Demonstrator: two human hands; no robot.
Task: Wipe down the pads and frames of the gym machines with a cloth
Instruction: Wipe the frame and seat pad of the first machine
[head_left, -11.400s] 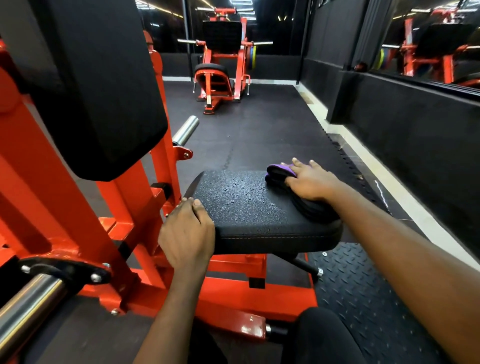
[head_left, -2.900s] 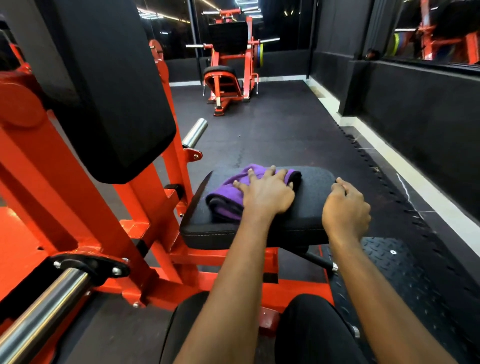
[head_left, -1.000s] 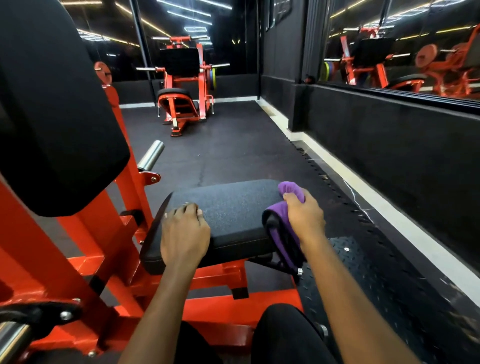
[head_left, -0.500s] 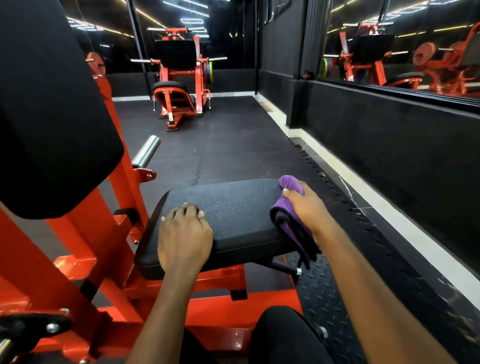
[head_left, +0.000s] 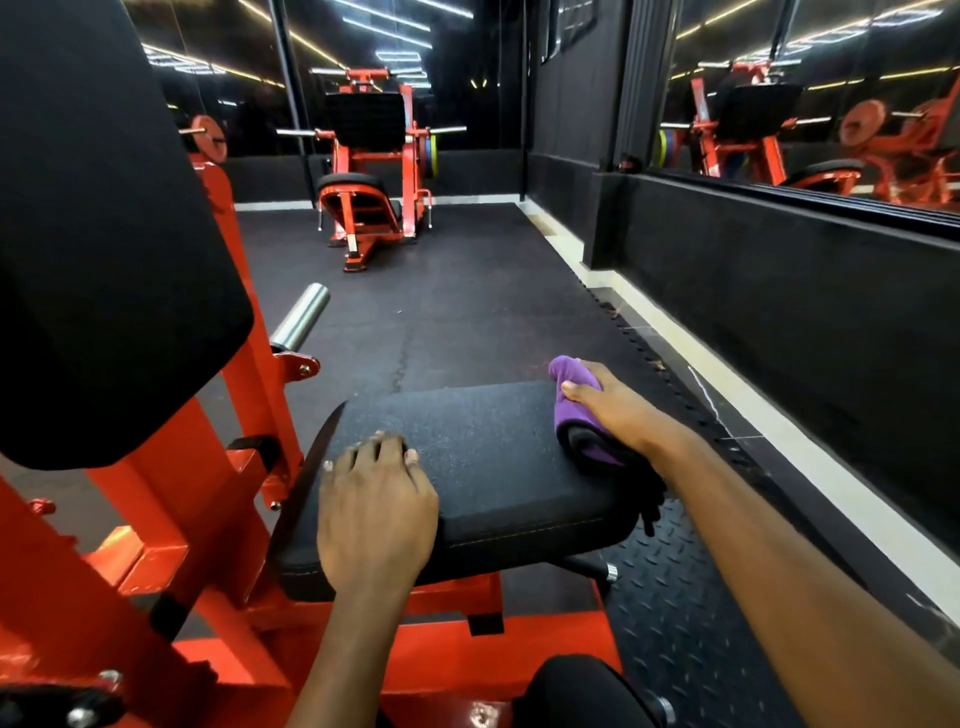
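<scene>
A black seat pad (head_left: 483, 467) on an orange machine frame (head_left: 208, 545) fills the middle of the head view. My right hand (head_left: 618, 410) presses a folded purple and black cloth (head_left: 576, 415) against the pad's right edge, fingers wrapped over it. A dark end of the cloth hangs off the pad's near right corner. My left hand (head_left: 376, 512) lies flat on the pad's near left corner, fingers together, holding nothing. A large black back pad (head_left: 104, 234) rises at the upper left.
A chrome weight peg (head_left: 301, 317) sticks out from the frame beside the seat. Another orange machine (head_left: 369, 176) stands far across the black rubber floor. A black wall with a mirror (head_left: 805, 104) runs along the right. My knee (head_left: 576, 691) is low in view.
My right hand has slid the cloth a little farther along the pad's right edge, away from me. The left hand has stayed on the near left corner.
</scene>
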